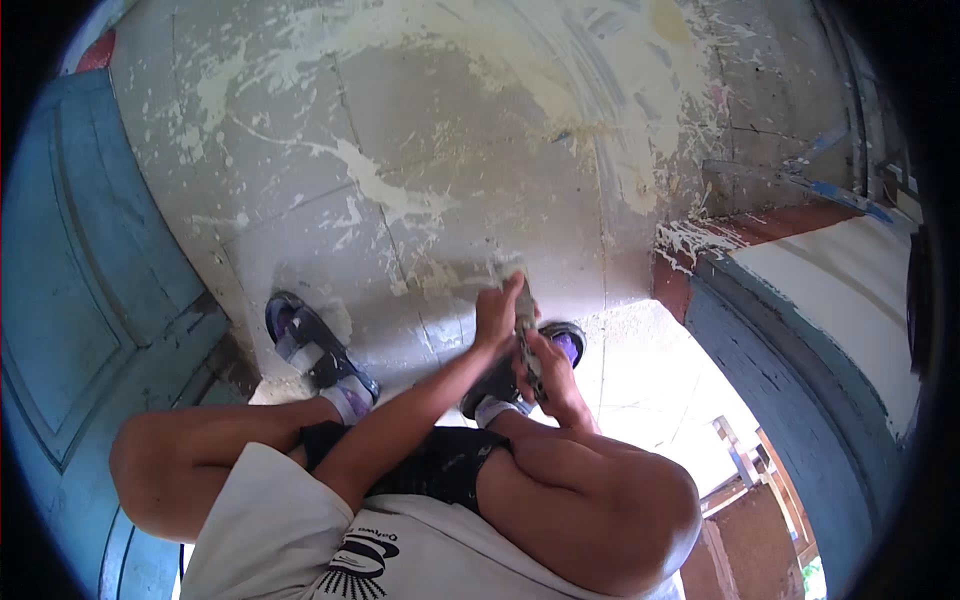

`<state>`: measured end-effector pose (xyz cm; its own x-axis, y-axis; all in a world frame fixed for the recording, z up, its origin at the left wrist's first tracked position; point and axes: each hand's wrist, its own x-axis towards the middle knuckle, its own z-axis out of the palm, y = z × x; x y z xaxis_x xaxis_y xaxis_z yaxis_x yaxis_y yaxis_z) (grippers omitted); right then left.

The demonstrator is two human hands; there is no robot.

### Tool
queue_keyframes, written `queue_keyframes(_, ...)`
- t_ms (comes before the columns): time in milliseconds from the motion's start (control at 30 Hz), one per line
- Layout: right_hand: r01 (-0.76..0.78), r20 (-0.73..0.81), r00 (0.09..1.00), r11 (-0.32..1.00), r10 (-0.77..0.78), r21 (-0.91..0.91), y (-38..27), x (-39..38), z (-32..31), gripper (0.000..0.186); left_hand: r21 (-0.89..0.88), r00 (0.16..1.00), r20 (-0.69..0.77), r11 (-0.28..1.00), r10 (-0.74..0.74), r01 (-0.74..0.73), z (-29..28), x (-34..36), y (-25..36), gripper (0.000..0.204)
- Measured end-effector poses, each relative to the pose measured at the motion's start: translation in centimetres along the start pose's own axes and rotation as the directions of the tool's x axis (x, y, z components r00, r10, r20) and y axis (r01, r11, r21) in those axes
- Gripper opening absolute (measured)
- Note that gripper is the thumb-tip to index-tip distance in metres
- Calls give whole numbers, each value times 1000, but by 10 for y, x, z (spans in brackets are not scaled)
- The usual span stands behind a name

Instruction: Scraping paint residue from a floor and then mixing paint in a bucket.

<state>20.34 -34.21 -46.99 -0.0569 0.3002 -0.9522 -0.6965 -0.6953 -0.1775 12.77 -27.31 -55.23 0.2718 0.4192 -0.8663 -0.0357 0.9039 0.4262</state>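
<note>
I squat over a paint-spattered tile floor with both hands in front of me. My right hand is wrapped round the handle of a narrow, paint-smeared scraper. The tool's far end points away from me, toward the tiles; its tip is blurred, and I cannot tell whether it touches them. Just ahead and to the left, my left hand closes against the tool's upper part, a finger along it. Most of that hand's grip is hidden. Cream paint streaks and drips mark the floor beyond both hands.
My sandalled feet flank the hands. A blue panelled door stands at the left. On the right are a blue wooden frame and a red-brown ledge. Blue-stained strips lie at the far right; wood pieces stand lower right.
</note>
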Motion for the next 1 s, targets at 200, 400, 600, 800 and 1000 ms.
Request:
queue_keyframes(200, 87, 8, 996, 995, -87, -42, -1, 17, 9, 34, 189, 998, 17, 980, 62, -64, -7, 16, 12, 50)
queue_keyframes(400, -51, 37, 998, 997, 53, -52, 8, -5, -16, 33, 79, 999, -38, 996, 38, -35, -1, -10, -13, 49)
queue_keyframes(600, 35, 2, 999, 996, -35, -84, -7, 5, 1, 33, 30, 999, -2, 999, -37, 37, 2, 3, 16, 45)
queue_keyframes(800, -56, -79, 996, 980, 41, -192, 0, -13, -11, 35, -102, 997, -6, 991, -83, 82, 8, -18, -18, 43)
queue_keyframes(1000, 65, 42, 997, 973, -57, -222, -18, 4, 7, 33, 29, 996, -52, 997, 79, -77, -9, 6, -4, 53)
